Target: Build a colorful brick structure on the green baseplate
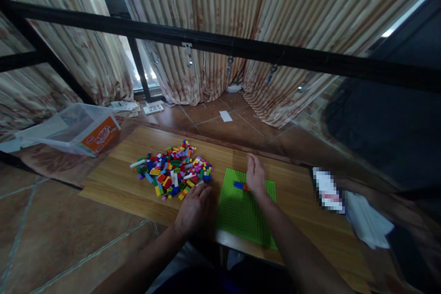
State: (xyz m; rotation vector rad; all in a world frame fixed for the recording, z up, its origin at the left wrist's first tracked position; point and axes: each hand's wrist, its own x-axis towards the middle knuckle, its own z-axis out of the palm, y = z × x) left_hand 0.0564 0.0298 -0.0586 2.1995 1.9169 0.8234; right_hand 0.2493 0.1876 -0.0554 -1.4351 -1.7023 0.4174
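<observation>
A green studded baseplate (237, 213) lies on the wooden table in front of me. On its upper part sits a blue toy brick (238, 185), with an orange toy brick (245, 187) joined or set close at its right end. My right hand (255, 177) is over the plate, its fingers pressed together and its near side partly covering the orange brick; whatever is under the fingers is hidden. My left hand (195, 206) rests at the near right edge of a pile of mixed toy bricks (174, 170), fingers curled downward. Its fingertips and anything in them cannot be seen.
The wooden table (296, 202) reaches right to a blurred-out item (328, 190) and white papers (368, 220). A clear plastic bin (74, 124) with an orange label stands left, beyond the table. Past a black metal rail (213, 41) hang striped curtains (227, 4).
</observation>
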